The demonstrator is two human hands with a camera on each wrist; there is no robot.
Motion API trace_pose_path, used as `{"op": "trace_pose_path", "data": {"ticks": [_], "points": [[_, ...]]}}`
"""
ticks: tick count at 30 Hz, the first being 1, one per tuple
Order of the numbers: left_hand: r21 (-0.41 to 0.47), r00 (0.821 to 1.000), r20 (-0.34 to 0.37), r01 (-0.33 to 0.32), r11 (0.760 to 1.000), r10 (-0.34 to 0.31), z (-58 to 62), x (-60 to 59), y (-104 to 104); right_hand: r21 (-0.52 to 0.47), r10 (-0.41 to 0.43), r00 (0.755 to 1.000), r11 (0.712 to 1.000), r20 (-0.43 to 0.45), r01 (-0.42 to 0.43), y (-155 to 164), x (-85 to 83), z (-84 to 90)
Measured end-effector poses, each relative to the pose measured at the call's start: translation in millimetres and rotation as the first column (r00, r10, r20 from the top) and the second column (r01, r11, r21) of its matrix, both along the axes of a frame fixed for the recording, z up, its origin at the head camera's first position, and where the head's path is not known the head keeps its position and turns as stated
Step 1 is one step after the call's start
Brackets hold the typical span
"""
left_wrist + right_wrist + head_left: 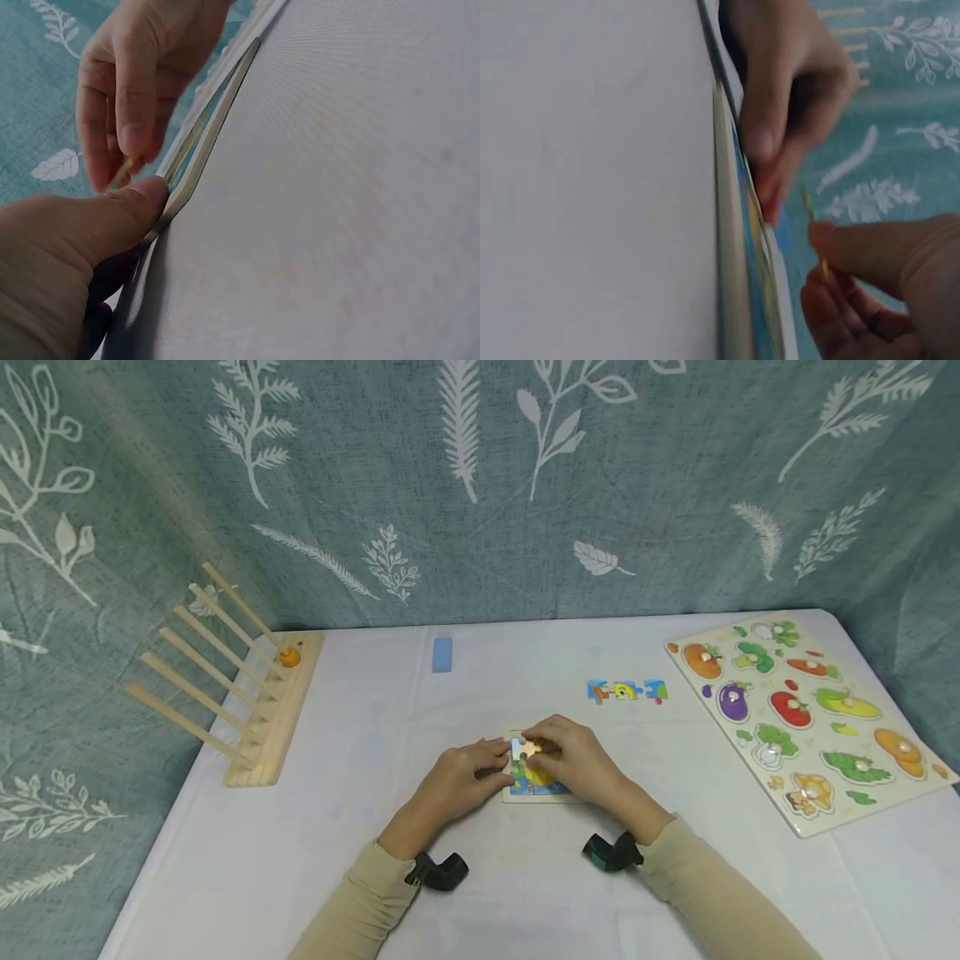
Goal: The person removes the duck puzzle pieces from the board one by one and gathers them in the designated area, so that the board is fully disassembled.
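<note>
table (360,718): white-covered. vegetable board (815,749): at right. 6-rod wooden stand (279,727): at left. left hand (459,779): thumb and fingers parted, resting against the left edge of the puzzle tray (216,127). right hand (582,762): thumb and fingers drawn narrow. row of loose pieces (626,691): beyond the tray, rightward. blue block (442,655): beyond it, leftward. orange bead (289,657): on the stand. puzzle piece (120,174): pinched in the right hand, just above the tray.

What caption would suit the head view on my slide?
Left hand on the edge of a puzzle tray, right hand pinching a puzzle piece over it, vegetable board at right.
</note>
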State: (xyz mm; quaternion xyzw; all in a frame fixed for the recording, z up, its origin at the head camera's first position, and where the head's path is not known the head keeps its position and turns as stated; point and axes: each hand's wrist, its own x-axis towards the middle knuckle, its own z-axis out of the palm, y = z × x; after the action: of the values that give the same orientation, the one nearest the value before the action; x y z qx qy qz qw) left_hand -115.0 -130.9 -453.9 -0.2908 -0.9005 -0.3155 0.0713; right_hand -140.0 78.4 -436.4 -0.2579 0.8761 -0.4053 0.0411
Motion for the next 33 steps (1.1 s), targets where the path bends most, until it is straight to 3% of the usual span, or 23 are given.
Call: {"op": "trace_pose_path", "data": {"ticks": [13,22,33], "points": [[-0.011,1.000,-0.003,-0.012,1.000,0.012,-1.1,2.4,-0.3,0.046,-0.166,0.985,0.985,-0.043,0.168,57.1,-25.6,11.6],[-0.004,1.000,-0.017,-0.009,1.000,0.009,-2.3,2.2,-0.8,0.159,-0.201,0.980,0.967,-0.001,0.198,85.9,-35.1,6.2],[0.008,1.000,-0.025,-0.004,1.000,0.004,-2.3,2.3,-0.3,0.188,-0.157,0.987,0.969,-0.021,0.159,86.0,-35.3,0.4]]}}
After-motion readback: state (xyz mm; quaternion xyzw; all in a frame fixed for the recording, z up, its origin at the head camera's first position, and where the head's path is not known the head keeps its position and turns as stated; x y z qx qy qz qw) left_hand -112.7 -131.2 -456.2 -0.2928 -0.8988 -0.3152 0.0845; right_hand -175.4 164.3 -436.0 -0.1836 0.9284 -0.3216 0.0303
